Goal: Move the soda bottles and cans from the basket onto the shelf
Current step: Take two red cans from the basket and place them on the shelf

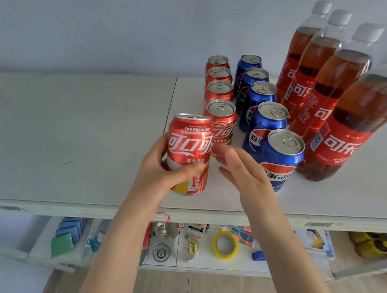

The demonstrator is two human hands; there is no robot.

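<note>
From the head camera, the left hand [161,167] is wrapping around a red cola can [188,154], thumb across the lower front and fingers behind, holding it upright at the near end of the row of red cans [218,89] on the white shelf [69,133]. Whether the can's base is already resting on the shelf or hanging just above it is hard to tell, since the hand is covering that side. The right hand [244,173] is hovering open, fingers spread and gripping nothing, just beside the can and in front of the nearest blue can [280,160]. Beyond these, a row of blue cans [256,93] and a row of cola bottles [332,89] are standing further right, all upright. The basket is not showing in this view. To do this step well, the person should be lowering the can straight down, keeping it vertical, close behind the last red can [222,123] so the line keeps running true, and letting go only once the base is sitting flat. The open hand looks ready to steady or nudge it; it should be keeping clear of the near blue can, which could tip if knocked.
</note>
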